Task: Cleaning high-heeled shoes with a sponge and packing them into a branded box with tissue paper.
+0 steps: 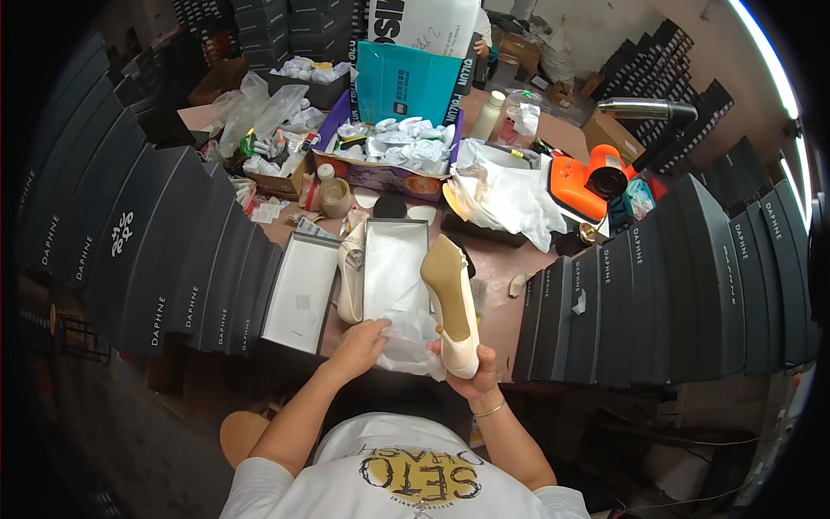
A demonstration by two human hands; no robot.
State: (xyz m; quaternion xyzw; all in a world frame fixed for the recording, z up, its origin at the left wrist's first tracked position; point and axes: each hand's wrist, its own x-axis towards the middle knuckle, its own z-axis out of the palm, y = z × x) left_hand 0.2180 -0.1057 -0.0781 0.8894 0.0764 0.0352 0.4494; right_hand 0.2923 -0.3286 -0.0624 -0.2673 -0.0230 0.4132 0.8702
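My right hand (pixel 477 374) is closed round the heel end of a cream high-heeled shoe (pixel 467 322), its tan sole turned up and the toe pointing away. My left hand (pixel 363 342) is closed on the edge of thin white tissue paper (pixel 406 346), which spills over the near end of an open shoebox (pixel 424 227) and reaches toward my right hand. A matching cream shoe (pixel 349 290) with an ornament leans along the box's left side. Left of it lies the shoebox lid (pixel 298 303), its white inside up.
Stacked dark shoeboxes (pixel 186 251) wall the left side, and more shoeboxes (pixel 635 294) the right. Behind stand a purple carton (pixel 380 177) of white paper wads, a jar (pixel 335 197), crumpled paper (pixel 506 195), an orange device (pixel 575 188) and a silver-black nozzle (pixel 644 109).
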